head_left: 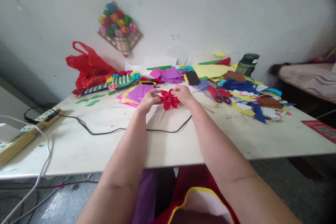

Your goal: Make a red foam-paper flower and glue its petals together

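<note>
A red paper flower (170, 100) with several folded petals is held above the middle of the white table. My left hand (150, 100) pinches its left side, the thumb and fingers closed at the petals. On the flower's upper right, my right hand (183, 95) has its fingers closed on a petal. Just left of my left hand lies a stack of purple, yellow and pink paper sheets (136, 93). A whitish piece of paper (155, 113) lies on the table below the flower.
Scissors (222, 97) with dark handles lie beside heaped paper scraps (252, 92) at right. A green bottle (247, 64) and black phone (193, 78) stand or lie behind. A black cable (105, 133) crosses the table from a power strip (34, 129). A red bag (90, 64) sits back left.
</note>
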Motion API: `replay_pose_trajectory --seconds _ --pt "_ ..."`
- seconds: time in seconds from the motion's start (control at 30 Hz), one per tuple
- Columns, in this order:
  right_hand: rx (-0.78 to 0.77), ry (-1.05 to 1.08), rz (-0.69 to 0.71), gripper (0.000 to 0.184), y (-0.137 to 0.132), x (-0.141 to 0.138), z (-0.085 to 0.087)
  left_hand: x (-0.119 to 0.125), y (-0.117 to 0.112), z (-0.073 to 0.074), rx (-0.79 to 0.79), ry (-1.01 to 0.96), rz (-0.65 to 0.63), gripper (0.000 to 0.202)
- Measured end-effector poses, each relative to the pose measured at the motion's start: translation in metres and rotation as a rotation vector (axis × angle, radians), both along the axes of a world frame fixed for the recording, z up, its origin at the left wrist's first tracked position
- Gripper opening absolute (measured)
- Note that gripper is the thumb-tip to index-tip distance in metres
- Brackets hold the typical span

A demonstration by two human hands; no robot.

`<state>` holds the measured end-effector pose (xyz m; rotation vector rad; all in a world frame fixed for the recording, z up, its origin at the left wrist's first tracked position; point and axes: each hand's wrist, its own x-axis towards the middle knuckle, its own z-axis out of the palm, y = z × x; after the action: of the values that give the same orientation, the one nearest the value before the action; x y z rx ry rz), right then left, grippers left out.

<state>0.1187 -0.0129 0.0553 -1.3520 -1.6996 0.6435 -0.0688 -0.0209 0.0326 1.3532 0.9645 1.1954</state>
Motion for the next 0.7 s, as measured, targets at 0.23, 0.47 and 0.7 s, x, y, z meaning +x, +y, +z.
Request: replay_pose_trajectory --seconds 0.23,0.47,0.7 --pt "0.002 -0.006 0.027 0.012 0.0003 0.0002 -0.0014 -0.0017 -0.0033 0.0024 0.039 -0.014 -0.053 0.056" --pt "0.017 -0.057 0.144 0.012 0.0009 -0.0008 -0.0043 -0.0029 -0.0017 0.0014 0.043 -0.032 -0.020 0.044" --pt "0.004 -0.086 0.269 0.013 -0.0062 -0.0034 -0.0021 0.0019 -0.0062 0.0035 0.007 0.093 -0.047 0.032"
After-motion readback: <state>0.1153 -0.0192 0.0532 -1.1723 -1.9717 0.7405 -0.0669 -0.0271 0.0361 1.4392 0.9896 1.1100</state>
